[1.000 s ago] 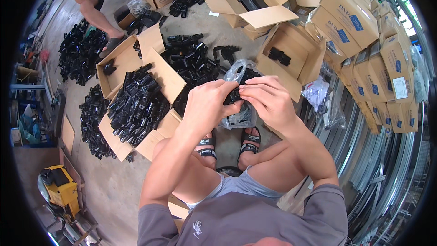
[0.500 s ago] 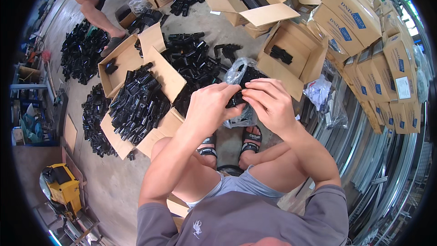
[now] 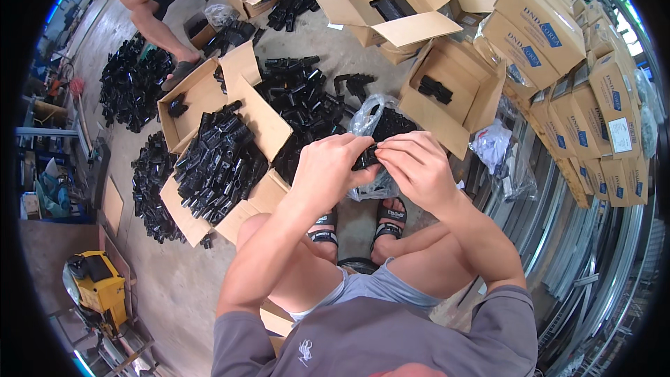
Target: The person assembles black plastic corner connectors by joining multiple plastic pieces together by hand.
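Head view is showing little change from half a second ago: the left hand and right hand are still pinching a black part between them over a clear plastic bag, so its handling is apparently continuing.

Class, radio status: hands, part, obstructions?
Left hand gripping black part, mostly hidden. Right hand: fingertips at it. Plastic bag just beyond hands; nothing visibly blocking.
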`<action>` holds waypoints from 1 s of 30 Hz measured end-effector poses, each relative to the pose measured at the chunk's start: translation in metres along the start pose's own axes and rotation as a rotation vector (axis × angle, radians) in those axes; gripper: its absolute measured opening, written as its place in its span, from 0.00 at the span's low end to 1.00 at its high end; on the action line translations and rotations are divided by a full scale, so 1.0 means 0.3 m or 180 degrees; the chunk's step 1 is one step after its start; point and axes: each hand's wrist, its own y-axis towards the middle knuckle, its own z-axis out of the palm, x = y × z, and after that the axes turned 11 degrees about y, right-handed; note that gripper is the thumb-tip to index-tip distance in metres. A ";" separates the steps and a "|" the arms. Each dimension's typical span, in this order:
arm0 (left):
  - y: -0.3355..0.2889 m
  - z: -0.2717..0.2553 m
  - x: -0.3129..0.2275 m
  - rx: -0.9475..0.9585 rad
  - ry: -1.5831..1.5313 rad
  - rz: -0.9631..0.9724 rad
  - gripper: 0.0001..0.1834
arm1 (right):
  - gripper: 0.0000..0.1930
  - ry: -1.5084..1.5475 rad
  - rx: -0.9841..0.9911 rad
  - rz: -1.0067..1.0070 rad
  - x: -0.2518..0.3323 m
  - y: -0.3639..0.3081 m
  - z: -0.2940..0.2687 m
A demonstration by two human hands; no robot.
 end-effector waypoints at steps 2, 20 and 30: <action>-0.003 -0.001 0.003 0.0048 0.0027 -0.0008 0.20 | 0.09 -0.0009 0.0027 -0.0011 0.004 0.002 0.001; 0.021 -0.017 0.010 0.0449 -0.2532 -0.0974 0.17 | 0.17 0.1807 -0.0287 0.1609 -0.022 0.031 -0.035; 0.007 -0.016 -0.017 0.0822 -0.4818 -0.1875 0.09 | 0.11 0.2705 -0.1245 0.1803 -0.066 0.020 -0.001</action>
